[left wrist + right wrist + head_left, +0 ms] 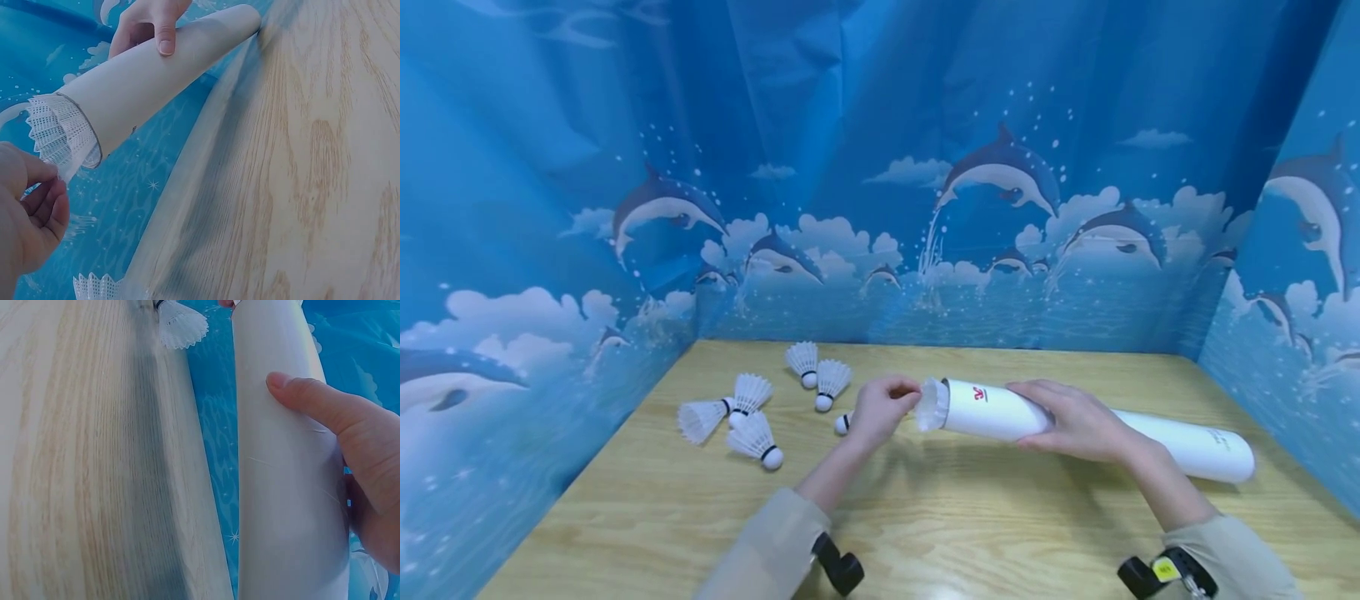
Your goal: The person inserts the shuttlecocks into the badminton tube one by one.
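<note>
Hands meet at the mouth of a long white cardboard shuttlecock tube, held lying sideways just above a pale wood-grain tabletop. The right hand wraps the tube near its open end, thumb pressed along the near side and fingers curled round the far side; the rest of the tube runs out to the right past the wrist. The left hand sits just beside the tube's open end, its fingertips pinched at the rim of a white feathered shuttlecock skirt that sticks out of the mouth. From the left wrist view, that lacy skirt flares from the tube's dark-edged rim, with the thumb and forefinger closing on its lower edge.

To the left of the hands, 5 white feathered shuttlecocks with black-banded cork tips lie scattered on the table, well apart from the tube. A 6th cork tip peeks out from behind the left hand. One loose shuttlecock shows at the top of the right wrist view, beside the tube.

A blue backdrop printed with dolphins and clouds walls the table on 3 sides. Beige sleeves cover both forearms.
</note>
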Demonstrator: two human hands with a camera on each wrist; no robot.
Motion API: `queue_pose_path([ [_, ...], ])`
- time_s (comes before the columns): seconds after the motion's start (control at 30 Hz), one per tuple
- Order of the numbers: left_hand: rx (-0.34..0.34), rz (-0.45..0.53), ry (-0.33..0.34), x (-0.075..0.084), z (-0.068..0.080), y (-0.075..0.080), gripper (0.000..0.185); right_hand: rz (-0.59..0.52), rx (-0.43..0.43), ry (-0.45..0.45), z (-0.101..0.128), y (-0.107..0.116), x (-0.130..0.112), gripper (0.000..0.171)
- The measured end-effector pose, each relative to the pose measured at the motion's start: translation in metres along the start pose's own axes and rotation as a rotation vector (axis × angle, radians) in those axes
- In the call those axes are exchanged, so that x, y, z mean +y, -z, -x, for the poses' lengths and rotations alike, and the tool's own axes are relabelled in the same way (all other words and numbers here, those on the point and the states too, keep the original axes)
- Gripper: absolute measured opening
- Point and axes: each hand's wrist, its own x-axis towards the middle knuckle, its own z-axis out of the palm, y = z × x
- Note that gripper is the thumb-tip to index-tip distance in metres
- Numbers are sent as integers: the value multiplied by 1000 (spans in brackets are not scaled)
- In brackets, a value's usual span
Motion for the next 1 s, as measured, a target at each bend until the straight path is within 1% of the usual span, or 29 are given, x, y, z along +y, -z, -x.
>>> queue_pose_path([
  [0.2, -1, 5, -28, -2, -2, -5, 5, -1, 8, 11, -1, 0, 0, 72],
  [0.4, -2, 8, -10, -2, -3, -9, 3, 8, 12, 27, -1, 0, 1, 72],
  [0.53, -7, -4, -10, -2, -3, -10, 3, 9, 14, 28, -1, -1, 2, 72],
  [0.77, -40, -50, -26, -3, -3, -15, 3, 20, 18, 29, -1, -2, 1, 71],
  [1.0, -45, -71, -47, -1, -4, -18, 4, 17, 10, 24, -1, -1, 1, 71],
])
